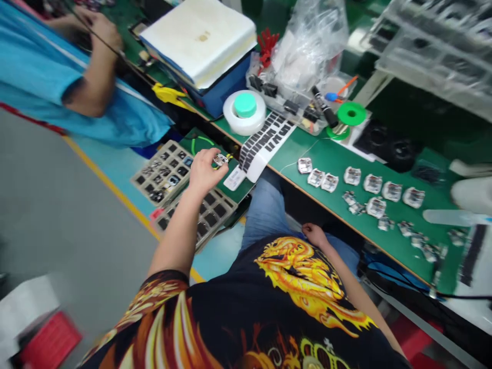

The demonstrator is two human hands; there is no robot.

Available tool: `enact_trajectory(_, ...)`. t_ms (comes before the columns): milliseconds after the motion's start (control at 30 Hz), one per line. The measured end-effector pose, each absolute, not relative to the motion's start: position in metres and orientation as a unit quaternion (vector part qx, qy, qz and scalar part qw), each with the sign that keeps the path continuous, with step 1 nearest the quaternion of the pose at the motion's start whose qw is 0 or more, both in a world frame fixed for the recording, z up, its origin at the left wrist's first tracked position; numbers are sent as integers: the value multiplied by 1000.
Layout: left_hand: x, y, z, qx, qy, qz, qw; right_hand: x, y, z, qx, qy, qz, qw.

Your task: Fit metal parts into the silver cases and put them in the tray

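From where I stand, the green bench (326, 154) takes up most of the view, running off toward the far right, and a co-worker in a blue top (42, 87) is busy at its left end. Next in bulk is the blue box (226, 89) with a pale, stained cover, then two compartmented trays set low beside the seated person: the farther tray (144, 193) has small parts in its cells, and the nearer tray (215, 227) lies partly under the forearm. A sheet of black labels (257, 163) hangs over the bench edge, just beside a fat white roll (233, 125) topped with a mint disc. The person's left hand (205, 171) reaches out above the trays, thumb and fingers drawn close on something; the right hand (315, 234) rests by the lap, fingers curled, and I cannot tell whether it holds anything. Smaller still are the white units (372, 183) spread over the bench top. Smallest is the piece itself, a little pale part (221, 160) pinched at the left fingertips, well apart from those units. I'd judge it light and stiff, a bit slick along its shell and delicate wherever its inner workings lie bare, so it is best taken by the outer rim, lightly, with nothing pressing on its face.
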State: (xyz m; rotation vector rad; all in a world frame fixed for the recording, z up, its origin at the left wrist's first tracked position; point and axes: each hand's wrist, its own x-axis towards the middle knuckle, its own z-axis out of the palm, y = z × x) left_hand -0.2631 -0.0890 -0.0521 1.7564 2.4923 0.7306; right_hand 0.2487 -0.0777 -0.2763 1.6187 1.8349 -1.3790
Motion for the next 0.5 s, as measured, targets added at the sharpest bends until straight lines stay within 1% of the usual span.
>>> enact_trajectory(100,-312,-124,-84,475,855,209,-14,253,-75,-292,557,653,-486,165)
enact_trajectory(200,-333,-163,-108,431,880,202,-20,254,-72,-302,551,660,-485,160)
enact_trajectory(333,-329,-202,-135,384,902,195,-16,256,-72,-307,557,665,-475,147)
enact_trajectory(500,-317,-225,-156,384,905,185,8,255,-72,-306,555,670,-469,151)
